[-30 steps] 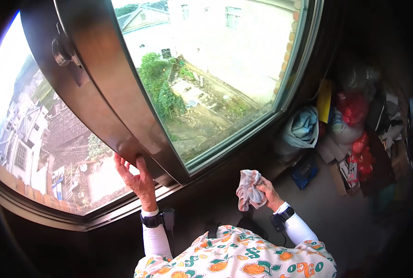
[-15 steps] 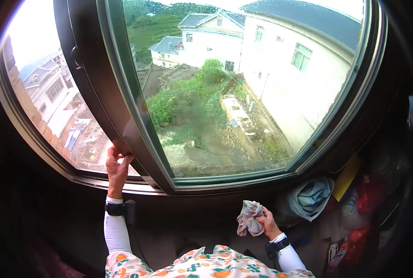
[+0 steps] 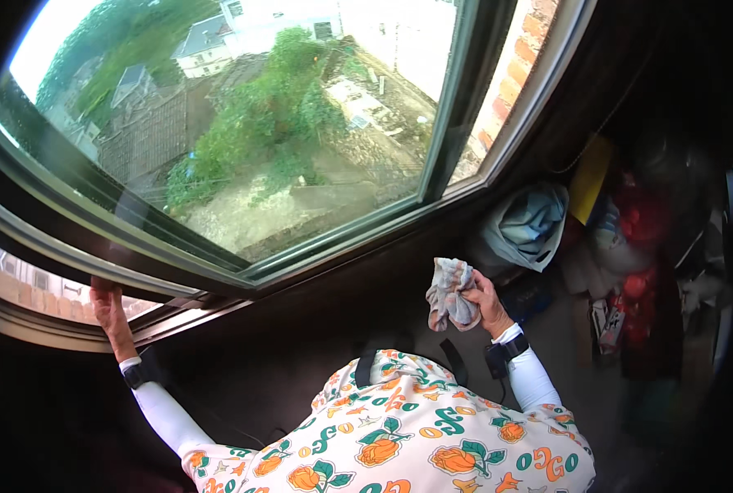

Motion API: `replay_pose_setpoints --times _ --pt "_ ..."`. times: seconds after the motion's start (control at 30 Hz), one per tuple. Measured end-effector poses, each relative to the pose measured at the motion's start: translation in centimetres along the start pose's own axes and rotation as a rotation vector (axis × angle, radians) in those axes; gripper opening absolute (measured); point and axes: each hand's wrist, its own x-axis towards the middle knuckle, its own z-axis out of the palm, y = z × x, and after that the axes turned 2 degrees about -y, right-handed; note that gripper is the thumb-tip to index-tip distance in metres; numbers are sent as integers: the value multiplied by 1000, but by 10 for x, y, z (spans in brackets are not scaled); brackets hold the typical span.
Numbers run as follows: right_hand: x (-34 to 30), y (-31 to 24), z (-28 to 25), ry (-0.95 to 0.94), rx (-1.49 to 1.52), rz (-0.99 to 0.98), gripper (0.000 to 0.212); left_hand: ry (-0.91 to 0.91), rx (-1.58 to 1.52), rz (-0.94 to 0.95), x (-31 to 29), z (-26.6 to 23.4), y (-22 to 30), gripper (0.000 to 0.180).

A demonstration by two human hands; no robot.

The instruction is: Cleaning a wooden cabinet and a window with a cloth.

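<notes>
My left hand grips the edge of a sliding window sash with a dark frame, low at the left. The fingertips are partly hidden by the frame. Behind the sash's glass a garden and houses are visible. A crumpled grey cloth with pale orange patches is pinched in my right hand, held in front of me below the window and away from the glass.
The window track runs along the sill. At the right sits a whitish plastic bag with blue stuff inside, beside a yellow panel. Red bags and other clutter lie farther right. Brickwork shows through a gap at the window's right side.
The sash has slid left with my left hand on it, and a gap has appeared at its right. The view has tilted and turned. My right hand still holds the cloth.
</notes>
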Motion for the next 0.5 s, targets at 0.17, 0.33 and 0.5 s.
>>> replay_pose_setpoints --times 0.17,0.33,0.5 --pt "-16 -1 -3 43 2 0 54 75 26 -80 2 -58 -22 46" --pt "-22 1 0 110 81 -17 44 512 511 38 -24 -4 28 48" --pt "8 -3 17 50 89 -40 40 266 744 597 -65 170 95 66"
